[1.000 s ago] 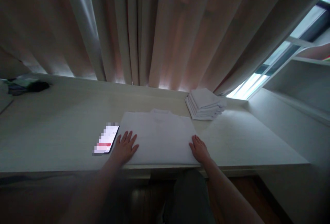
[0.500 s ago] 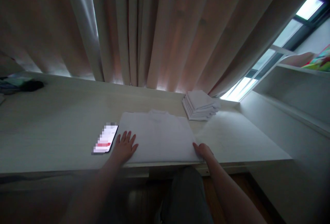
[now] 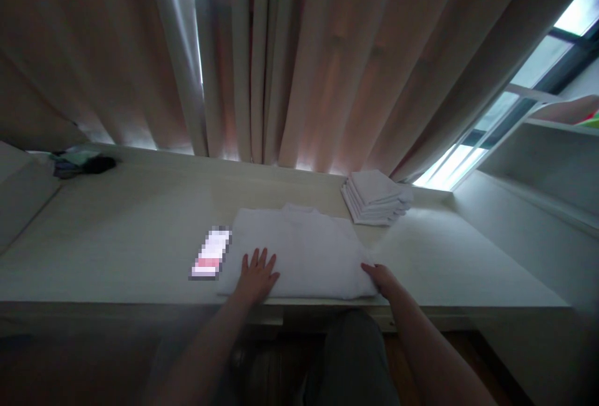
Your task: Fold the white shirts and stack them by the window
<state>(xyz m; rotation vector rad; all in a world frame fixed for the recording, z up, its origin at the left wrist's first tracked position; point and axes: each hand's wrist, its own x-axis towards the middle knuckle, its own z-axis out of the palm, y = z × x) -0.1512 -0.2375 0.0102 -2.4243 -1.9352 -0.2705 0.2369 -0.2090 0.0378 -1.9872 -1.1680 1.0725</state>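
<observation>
A white folded garment [image 3: 299, 250] lies flat near the front edge of a pale table [image 3: 116, 237]. My left hand [image 3: 256, 276] rests flat on its near left part, fingers stretched out and apart. My right hand [image 3: 382, 277] is at the garment's near right corner, fingers curled on the cloth's edge. A phone with a lit screen [image 3: 211, 253] lies just left of the garment, close to my left hand.
A stack of folded white cloths [image 3: 377, 197] sits at the back right by the window. Pinkish curtains [image 3: 299, 57] hang behind the table. Dark small items [image 3: 82, 163] lie at the far left. A white shelf [image 3: 538, 163] stands at the right.
My left hand has slid right, further onto the garment. My right hand has gone from lying flat on the cloth to curling at its right corner. The view shifted slightly.
</observation>
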